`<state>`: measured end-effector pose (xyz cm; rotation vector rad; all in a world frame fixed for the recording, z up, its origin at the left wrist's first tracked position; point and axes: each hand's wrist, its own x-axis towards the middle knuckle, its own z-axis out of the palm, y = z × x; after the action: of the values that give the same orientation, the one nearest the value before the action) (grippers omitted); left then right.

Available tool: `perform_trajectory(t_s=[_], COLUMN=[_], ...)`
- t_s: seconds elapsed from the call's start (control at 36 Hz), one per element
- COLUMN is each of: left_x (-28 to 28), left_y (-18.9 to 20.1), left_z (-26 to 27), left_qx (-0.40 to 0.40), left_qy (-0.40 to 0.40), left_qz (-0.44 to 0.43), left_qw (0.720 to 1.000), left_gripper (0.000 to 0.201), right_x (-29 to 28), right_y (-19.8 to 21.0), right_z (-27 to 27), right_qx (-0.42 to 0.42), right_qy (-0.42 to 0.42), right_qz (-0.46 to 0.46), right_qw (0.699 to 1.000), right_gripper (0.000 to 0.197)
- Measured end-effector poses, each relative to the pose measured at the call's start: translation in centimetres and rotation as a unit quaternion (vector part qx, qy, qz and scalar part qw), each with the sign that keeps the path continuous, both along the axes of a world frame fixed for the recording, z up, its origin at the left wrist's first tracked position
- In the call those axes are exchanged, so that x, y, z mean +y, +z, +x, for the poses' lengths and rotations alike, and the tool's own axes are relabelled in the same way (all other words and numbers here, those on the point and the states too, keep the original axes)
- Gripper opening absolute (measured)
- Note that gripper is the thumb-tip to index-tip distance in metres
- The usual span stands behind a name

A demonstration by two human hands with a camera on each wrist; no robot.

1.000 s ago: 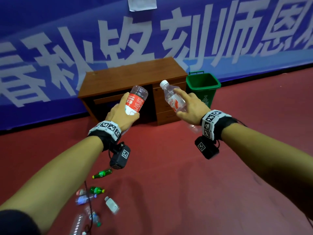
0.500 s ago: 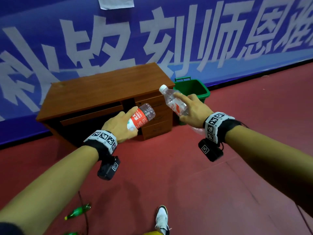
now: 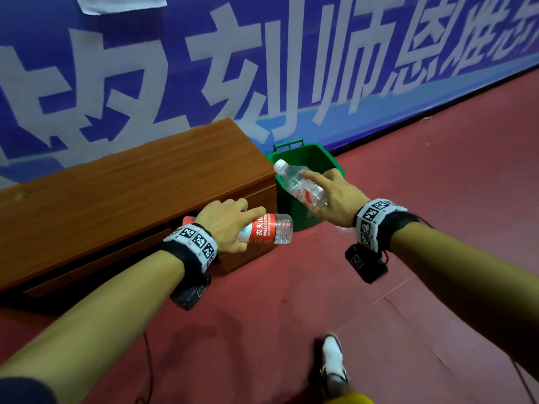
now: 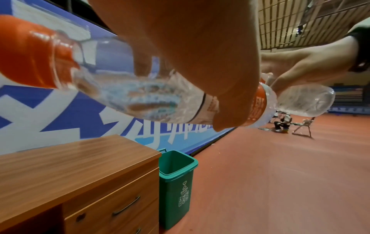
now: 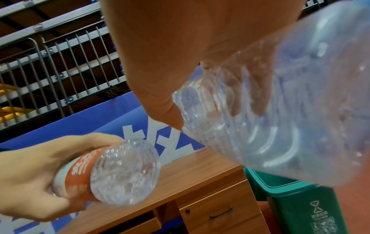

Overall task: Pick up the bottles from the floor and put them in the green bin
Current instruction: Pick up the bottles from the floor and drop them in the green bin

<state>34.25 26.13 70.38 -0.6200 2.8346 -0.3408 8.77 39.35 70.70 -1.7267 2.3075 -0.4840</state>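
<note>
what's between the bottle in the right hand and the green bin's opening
Nothing visible. The right hand holds the white-capped bottle over the green bin, whose mouth is open with no lid across it. The wooden desk stands beside the bin, not over it.
</note>
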Motion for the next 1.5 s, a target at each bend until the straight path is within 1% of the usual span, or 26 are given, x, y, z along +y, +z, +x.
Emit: perform_trajectory(t_s=[0.11, 0.25, 0.39, 0.53, 0.58, 0.69, 0.78, 0.92, 1.06, 1.14, 1.33, 1.42, 1.5], left_x=[-4.2, -10.0, -15.1, -18.8, -20.2, -23.9, -26.7, -31.9, -38.4, -42.1, -48.1, -50.0, -51.6], left_y=[-1.1, -1.6, -1.4, -1.0, -1.0, -1.4, -2.3, -3.7, -5.3, -5.6, -5.5, -5.6, -6.5], left_z=[-5.4, -13.1, -21.1, -27.2, -29.2, -33.3, -36.2, -40.9, -45.7, -48.4, -52.7, -53.0, -52.1], left_qx=[-0.026, -0.03, -0.046, -0.01, 0.0, -0.013, -0.011, -0.002, 0.003, 0.007, 0.052, 0.069, 0.086], left_qy=[-0.024, -0.037, -0.024, 0.037, 0.039, 0.014, 0.002, -0.014, -0.046, -0.052, -0.011, 0.03, 0.082], left_qz=[-0.036, -0.083, -0.077, -0.047, -0.036, -0.019, -0.021, -0.012, -0.012, -0.007, 0.017, 0.057, 0.089], left_qw=[0.999, 0.995, 0.996, 0.998, 0.999, 1.0, 1.0, 1.0, 0.999, 0.999, 0.998, 0.996, 0.989], left_gripper=[0.084, 0.08, 0.078, 0.076, 0.073, 0.067, 0.07, 0.074, 0.075, 0.075, 0.084, 0.08, 0.077], right_x=[-4.8, -11.0, -16.8, -22.2, -24.0, -27.5, -30.0, -35.0, -41.0, -44.4, -51.0, -52.5, -53.1], right_y=[-1.6, -2.9, -2.3, -1.7, -1.5, -1.8, -2.1, -2.6, -2.9, -2.9, -2.0, -2.2, -2.6], right_z=[-5.2, -13.3, -21.8, -28.0, -29.6, -32.5, -34.6, -38.7, -42.7, -44.8, -48.6, -49.0, -48.8], right_qx=[0.001, 0.005, 0.013, 0.026, 0.022, 0.014, 0.008, 0.022, 0.026, 0.025, 0.006, 0.0, 0.003], right_qy=[0.008, 0.015, 0.025, 0.036, 0.035, 0.04, 0.038, 0.025, 0.011, 0.005, 0.017, 0.023, 0.042], right_qz=[-0.003, -0.007, -0.003, 0.023, 0.02, 0.02, 0.028, 0.034, 0.055, 0.066, 0.052, 0.064, 0.084], right_qw=[1.0, 1.0, 1.0, 0.999, 0.999, 0.999, 0.999, 0.999, 0.998, 0.998, 0.998, 0.998, 0.996], right_gripper=[0.083, 0.081, 0.082, 0.082, 0.079, 0.078, 0.076, 0.072, 0.073, 0.073, 0.077, 0.079, 0.077])
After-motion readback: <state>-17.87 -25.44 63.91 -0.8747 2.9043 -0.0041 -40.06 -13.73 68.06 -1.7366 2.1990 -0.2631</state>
